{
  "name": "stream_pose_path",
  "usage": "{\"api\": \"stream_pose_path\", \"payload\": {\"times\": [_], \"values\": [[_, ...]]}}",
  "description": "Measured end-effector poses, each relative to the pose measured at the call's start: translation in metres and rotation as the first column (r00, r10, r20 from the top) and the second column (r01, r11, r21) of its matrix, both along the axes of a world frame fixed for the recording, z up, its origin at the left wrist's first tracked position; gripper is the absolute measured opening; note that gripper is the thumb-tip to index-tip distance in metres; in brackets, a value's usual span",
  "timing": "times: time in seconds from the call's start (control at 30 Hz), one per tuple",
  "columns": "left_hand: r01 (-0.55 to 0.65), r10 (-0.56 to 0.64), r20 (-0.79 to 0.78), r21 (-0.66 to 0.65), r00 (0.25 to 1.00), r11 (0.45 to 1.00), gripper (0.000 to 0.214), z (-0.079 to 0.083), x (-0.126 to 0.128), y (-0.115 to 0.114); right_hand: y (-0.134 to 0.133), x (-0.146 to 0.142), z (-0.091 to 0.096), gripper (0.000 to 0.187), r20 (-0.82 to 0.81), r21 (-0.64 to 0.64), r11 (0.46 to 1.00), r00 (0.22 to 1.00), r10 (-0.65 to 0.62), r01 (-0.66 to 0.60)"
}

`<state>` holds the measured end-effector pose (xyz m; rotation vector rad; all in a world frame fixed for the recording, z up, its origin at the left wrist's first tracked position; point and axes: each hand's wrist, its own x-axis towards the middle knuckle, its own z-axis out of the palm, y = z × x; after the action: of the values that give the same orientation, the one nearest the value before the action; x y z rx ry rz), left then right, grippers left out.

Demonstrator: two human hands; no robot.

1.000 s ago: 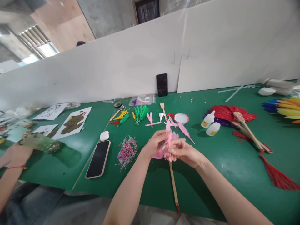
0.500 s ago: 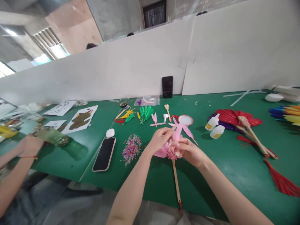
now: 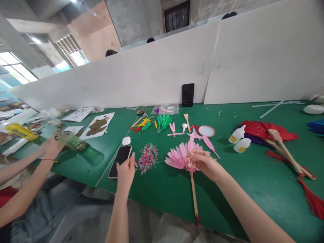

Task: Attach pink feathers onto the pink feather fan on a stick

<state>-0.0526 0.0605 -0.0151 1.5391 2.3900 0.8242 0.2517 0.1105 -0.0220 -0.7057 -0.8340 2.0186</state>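
My right hand has its fingers closed on the centre of a pink feather fan, near the top of its wooden handle. The fingers hide part of the centre. My left hand is over the right side of a black-screened phone, thumb and fingers apart; whether it presses on the phone I cannot tell. Right of the phone lies a heap of pink, purple and white sequins. Loose pink feathers lie beyond the fan.
Two white glue bottles stand to the right, beside a red feather fan. Green feathers and a round white disc lie farther back. An upright phone leans against the white partition. At left, another person's hands are near a green bottle.
My left hand has left the fan and moved left to the phone. My right hand stays on the fan, whose spread feathers now show more fully. The view has shifted slightly left.
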Motion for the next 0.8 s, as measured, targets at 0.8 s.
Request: {"api": "stream_pose_path", "payload": {"times": [0.8], "values": [[0.631, -0.415, 0.898, 0.239, 0.146, 0.738, 0.032, 0.017, 0.163, 0.085, 0.006, 0.002, 0.011, 0.033, 0.360, 0.373, 0.919, 0.892, -0.272, 0.129]]}}
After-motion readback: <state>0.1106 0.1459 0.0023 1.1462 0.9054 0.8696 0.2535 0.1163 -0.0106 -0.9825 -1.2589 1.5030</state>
